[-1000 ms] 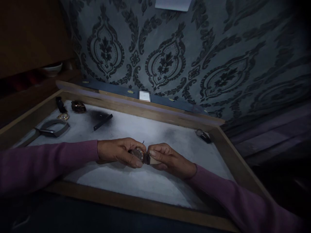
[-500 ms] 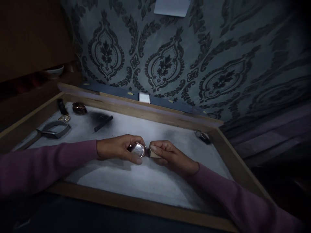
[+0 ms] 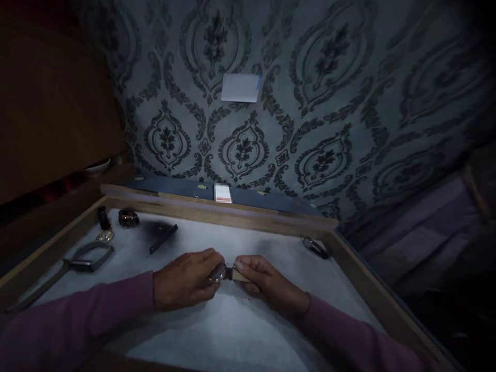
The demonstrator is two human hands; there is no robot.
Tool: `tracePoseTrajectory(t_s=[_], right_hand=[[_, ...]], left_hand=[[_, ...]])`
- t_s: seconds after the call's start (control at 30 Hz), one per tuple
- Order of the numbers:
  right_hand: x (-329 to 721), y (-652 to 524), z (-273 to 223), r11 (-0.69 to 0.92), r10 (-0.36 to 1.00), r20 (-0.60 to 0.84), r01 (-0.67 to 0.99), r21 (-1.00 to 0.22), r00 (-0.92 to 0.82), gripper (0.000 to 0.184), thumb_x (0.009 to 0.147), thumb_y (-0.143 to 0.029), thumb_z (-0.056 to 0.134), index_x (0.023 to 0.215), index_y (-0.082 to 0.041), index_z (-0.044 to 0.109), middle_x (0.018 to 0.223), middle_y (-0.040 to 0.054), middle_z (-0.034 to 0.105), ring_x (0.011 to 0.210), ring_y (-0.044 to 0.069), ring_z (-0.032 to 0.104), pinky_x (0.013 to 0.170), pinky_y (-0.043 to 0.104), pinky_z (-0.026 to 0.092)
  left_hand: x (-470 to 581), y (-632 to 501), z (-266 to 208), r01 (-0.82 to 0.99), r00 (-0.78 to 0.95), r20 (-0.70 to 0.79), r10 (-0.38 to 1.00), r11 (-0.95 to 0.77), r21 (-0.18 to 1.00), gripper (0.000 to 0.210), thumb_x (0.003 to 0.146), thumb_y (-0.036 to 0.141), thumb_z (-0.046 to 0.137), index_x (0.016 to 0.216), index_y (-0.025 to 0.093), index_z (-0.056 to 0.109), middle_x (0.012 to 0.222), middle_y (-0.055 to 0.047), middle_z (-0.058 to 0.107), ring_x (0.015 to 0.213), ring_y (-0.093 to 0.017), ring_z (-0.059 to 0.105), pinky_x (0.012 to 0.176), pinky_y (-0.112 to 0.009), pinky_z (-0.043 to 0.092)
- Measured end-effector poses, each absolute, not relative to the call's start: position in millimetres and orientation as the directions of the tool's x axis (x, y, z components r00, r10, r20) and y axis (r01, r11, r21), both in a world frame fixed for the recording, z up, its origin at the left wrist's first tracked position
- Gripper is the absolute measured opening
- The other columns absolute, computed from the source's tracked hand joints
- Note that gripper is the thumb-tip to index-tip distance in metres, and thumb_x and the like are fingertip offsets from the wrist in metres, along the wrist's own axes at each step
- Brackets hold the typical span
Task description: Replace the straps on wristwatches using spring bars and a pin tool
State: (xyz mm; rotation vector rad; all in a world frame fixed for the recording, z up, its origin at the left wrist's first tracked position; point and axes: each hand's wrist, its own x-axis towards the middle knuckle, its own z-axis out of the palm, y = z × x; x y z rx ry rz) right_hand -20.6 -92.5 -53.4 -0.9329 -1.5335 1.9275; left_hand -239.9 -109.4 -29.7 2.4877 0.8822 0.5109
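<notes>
A wristwatch (image 3: 217, 273) with a round metal case is held between my two hands, above the white floor of a shallow wooden tray (image 3: 240, 220). My left hand (image 3: 189, 279) is closed around the case, its fingers covering much of it. Between thumb and fingers my right hand (image 3: 263, 281) pinches the strap end, where a short dark piece and a paler brown piece show. A dark strap piece (image 3: 163, 239) lies on the tray floor beyond my left hand.
At the tray's left lie a grey-strapped watch (image 3: 91, 257), a gold-cased watch (image 3: 105, 235) and a dark brown watch (image 3: 128, 218). Another watch (image 3: 315, 247) rests near the right wall. Patterned wallpaper (image 3: 244, 144) bearing a white card (image 3: 241, 87) rises behind; a wooden cabinet (image 3: 58, 103) stands left.
My view has tilted up, so the tray and hands sit lower. My left fingers have closed further over the watch case, hiding more of it. The right hand keeps its pinch.
</notes>
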Motion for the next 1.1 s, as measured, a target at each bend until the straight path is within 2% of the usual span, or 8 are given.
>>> tracePoseTrajectory(t_s=[0.13,0.2,0.3,0.43,0.83,1.1], right_hand=[[-21.4,-91.1,-54.1,-0.197,0.788,-0.183,0.040,-0.980,-0.588,0.051,0.080,-0.063,0.063,0.066,-0.019,0.043,0.050,-0.0107,0.032,0.042,0.005,0.021,0.040,0.021,0.012],[-21.3,-89.8,-55.8,-0.147,0.811,-0.164,0.076,-0.986,-0.561,0.051,0.082,-0.065,0.060,0.068,-0.019,0.044,0.050,-0.0102,0.033,0.042,0.006,0.022,0.041,0.021,0.014],[-19.8,-87.5,-58.8,-0.014,0.850,-0.090,0.148,-0.989,-0.519,0.052,0.086,-0.069,0.051,0.071,-0.019,0.047,0.049,-0.0088,0.036,0.042,0.007,0.026,0.042,0.021,0.018],[-16.8,-87.1,-61.4,0.193,0.882,0.052,0.258,-0.947,-0.468,0.053,0.091,-0.069,0.040,0.075,-0.019,0.049,0.053,-0.0051,0.043,0.049,0.011,0.038,0.049,0.023,0.029],[-13.8,-94.9,-70.2,0.371,0.871,0.155,0.417,-0.830,-0.466,0.044,0.100,-0.055,0.026,0.074,-0.022,0.041,0.059,-0.0025,0.046,0.057,0.016,0.048,0.059,0.028,0.036],[-15.3,-97.6,-68.1,0.399,0.878,0.176,0.479,-0.782,-0.445,0.046,0.100,-0.056,0.022,0.077,-0.023,0.044,0.062,-0.0011,0.050,0.060,0.017,0.050,0.063,0.029,0.040]], left_hand=[[-237.6,-110.2,-32.5,0.605,0.707,0.145,0.692,-0.698,0.383,0.013,0.096,0.020,0.038,0.102,0.019,0.050,0.093,-0.006,0.057,0.077,-0.017,0.056,0.070,-0.028,0.044],[-237.0,-110.0,-35.8,0.639,0.691,0.126,0.712,-0.683,0.354,0.017,0.099,0.020,0.035,0.103,0.019,0.052,0.094,-0.005,0.059,0.079,-0.017,0.059,0.070,-0.027,0.045],[-236.1,-108.5,-39.1,0.654,0.674,0.096,0.733,-0.652,0.385,0.019,0.101,0.023,0.036,0.101,0.020,0.055,0.092,-0.004,0.063,0.081,-0.017,0.063,0.071,-0.025,0.046],[-234.5,-106.3,-41.1,0.644,0.675,0.083,0.733,-0.640,0.418,0.020,0.101,0.023,0.036,0.094,0.021,0.055,0.091,-0.004,0.067,0.081,-0.018,0.066,0.070,-0.025,0.046],[-228.6,-106.6,-31.8,0.738,0.645,-0.096,0.758,-0.586,0.334,0.007,0.093,0.015,0.048,0.091,0.021,0.051,0.093,-0.004,0.072,0.080,-0.021,0.069,0.068,-0.025,0.047],[-230.3,-106.8,-33.3,0.735,0.647,-0.094,0.756,-0.587,0.338,0.006,0.093,0.016,0.049,0.093,0.020,0.053,0.096,-0.005,0.073,0.083,-0.022,0.070,0.069,-0.027,0.048]])
